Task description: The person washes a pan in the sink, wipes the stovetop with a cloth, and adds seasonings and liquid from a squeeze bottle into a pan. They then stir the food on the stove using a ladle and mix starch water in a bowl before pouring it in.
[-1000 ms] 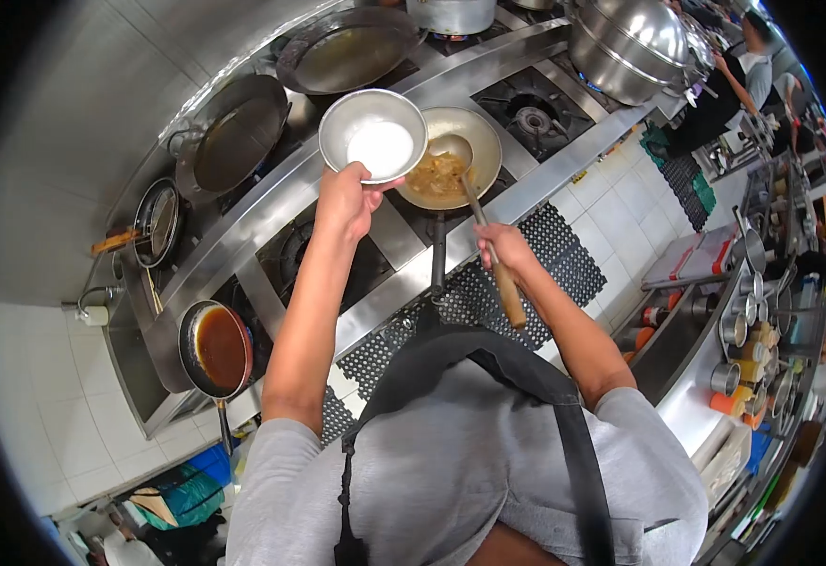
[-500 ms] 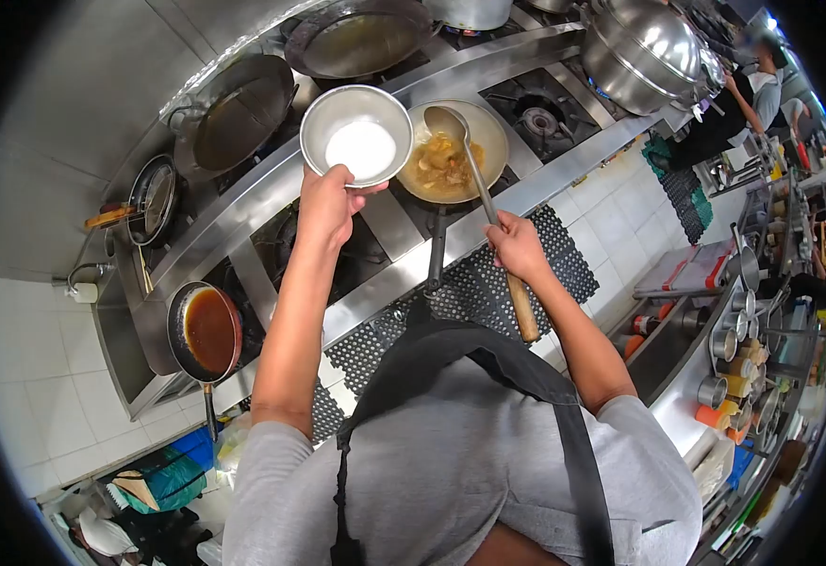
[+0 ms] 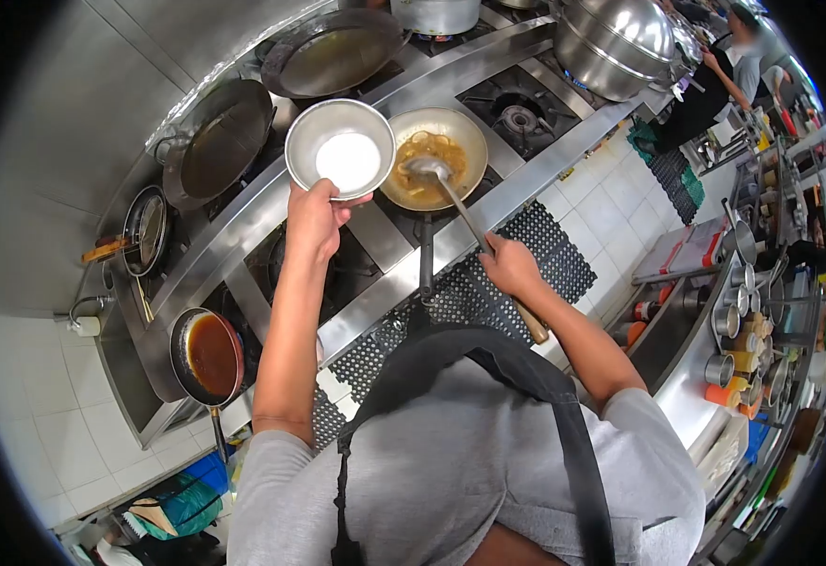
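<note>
My left hand (image 3: 316,217) grips the rim of a metal bowl (image 3: 305,141), thumb over the edge, tilted slightly toward me. White liquid (image 3: 349,162) pools in the bowl's near side. Closed around the wooden-ended handle of a long metal ladle (image 3: 462,209) is my right hand (image 3: 512,266). The ladle's head rests in the frying pan (image 3: 472,141), among brownish-yellow food in sauce (image 3: 422,189). That pan sits on a burner just right of the bowl, its black handle (image 3: 426,259) pointing toward me.
A pan of red-brown sauce (image 3: 213,354) stands at the left front. Large dark woks (image 3: 333,52) line the back of the stove. A big steamer pot (image 3: 611,47) is at the back right. A person (image 3: 738,71) stands far right, beyond a shelf of containers (image 3: 748,349).
The ladle's head has gone down from the pan's upper edge into the food, and my right hand has shifted lower. The bowl stays beside the pan in my left hand.
</note>
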{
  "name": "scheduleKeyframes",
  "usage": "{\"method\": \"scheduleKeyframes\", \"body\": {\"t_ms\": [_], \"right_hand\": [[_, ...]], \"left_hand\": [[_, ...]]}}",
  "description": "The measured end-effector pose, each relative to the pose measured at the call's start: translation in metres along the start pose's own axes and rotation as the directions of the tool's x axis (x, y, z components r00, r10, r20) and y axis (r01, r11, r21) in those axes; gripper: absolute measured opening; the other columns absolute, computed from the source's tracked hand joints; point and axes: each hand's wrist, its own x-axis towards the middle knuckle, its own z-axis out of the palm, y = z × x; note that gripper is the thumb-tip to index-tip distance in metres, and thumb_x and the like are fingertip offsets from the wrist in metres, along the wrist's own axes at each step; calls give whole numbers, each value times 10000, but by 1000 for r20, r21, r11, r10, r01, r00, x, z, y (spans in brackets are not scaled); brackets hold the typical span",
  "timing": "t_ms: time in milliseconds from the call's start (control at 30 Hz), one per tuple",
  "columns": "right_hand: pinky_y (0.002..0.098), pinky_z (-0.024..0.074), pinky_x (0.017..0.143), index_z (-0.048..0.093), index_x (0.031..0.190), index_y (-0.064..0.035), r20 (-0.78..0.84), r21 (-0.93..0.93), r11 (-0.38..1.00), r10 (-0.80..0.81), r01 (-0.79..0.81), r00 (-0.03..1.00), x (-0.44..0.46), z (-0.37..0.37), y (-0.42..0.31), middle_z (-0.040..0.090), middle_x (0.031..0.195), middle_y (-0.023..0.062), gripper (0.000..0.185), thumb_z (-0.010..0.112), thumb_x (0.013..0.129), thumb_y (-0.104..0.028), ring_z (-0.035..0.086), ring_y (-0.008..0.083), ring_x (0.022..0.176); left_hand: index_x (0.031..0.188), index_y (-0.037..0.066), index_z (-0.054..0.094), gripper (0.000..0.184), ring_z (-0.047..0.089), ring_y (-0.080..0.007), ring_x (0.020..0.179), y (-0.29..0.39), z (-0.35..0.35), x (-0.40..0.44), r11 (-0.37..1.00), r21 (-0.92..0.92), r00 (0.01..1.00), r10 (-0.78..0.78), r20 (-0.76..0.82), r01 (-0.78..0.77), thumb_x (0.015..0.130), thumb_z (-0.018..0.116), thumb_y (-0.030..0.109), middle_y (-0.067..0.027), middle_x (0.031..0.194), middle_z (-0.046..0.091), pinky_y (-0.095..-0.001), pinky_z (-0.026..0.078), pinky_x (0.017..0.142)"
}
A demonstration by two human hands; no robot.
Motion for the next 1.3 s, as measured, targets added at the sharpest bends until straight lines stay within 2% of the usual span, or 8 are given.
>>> {"method": "scheduleKeyframes", "body": {"t_ms": [200,233,367,600,867,1067,1200,1300], "right_hand": [[542,552,868,651,1240,58,-215,144,989,-4,36,977,25,-14,-16,681,962,353,471,687,865,-225,684,502,929],[473,589,707,664,1216,45,-341,110,978,-131,178,931,30,-13,-14,717,866,271,415,689,891,-211,718,412,730],[239,424,427,678,1137,0,232,792,544,149,-276,961,21,-43,-27,557,697,-21,248,631,989,-193,488,65,447],[245,376,456,562,1303,38,453,892,-31,64,-452,889,-18,-99,-67,549,768,-5,347,557,1043,-192,460,73,519],[245,389,450,553,1306,18,484,869,-143,35,-475,875,-38,-117,-89,538,773,-1,334,537,1054,-200,452,67,515],[245,378,460,616,1192,10,474,869,-172,27,-463,880,-22,-96,-71,561,773,-7,256,585,1036,-191,497,81,566],[357,522,552,662,1064,-14,279,637,722,109,-269,954,16,-46,-43,652,716,76,236,681,950,-219,684,190,706],[481,572,694,643,1122,-16,-217,58,992,-93,108,972,25,1,-18,720,842,178,280,671,896,-179,729,340,826]], "left_hand": [[1455,-53,305,633,762,-332,777,2,-2,1,1000,-17,999,-17,38,17,832,413,-38,-260,1156,662,-240,444,433],[1473,-37,274,664,758,-328,751,3,-3,3,999,-33,998,-35,43,36,822,406,-46,-264,1171,650,-237,448,418],[1441,-40,315,625,759,-305,731,0,6,13,998,54,999,12,33,-13,821,395,-56,-263,1151,662,-234,445,400],[1423,-34,290,594,754,-278,701,-17,24,57,973,228,998,27,50,-37,841,410,-38,-262,1176,650,-236,452,398],[1427,-23,255,577,752,-307,716,-32,54,78,958,279,998,64,19,-67,867,394,-37,-280,1183,632,-242,484,409],[1333,-146,370,500,760,-396,818,-45,43,102,957,-113,962,-260,86,268,842,406,-62,-306,1140,635,-235,464,405],[1330,-153,413,461,737,-348,949,-47,25,83,951,-139,956,-256,145,275,894,446,-6,-271,1163,630,-225,523,475],[1276,-153,482,418,729,-330,910,-41,6,49,964,-105,961,-228,158,246,891,492,9,-255,1127,650,-247,557,535]]}}
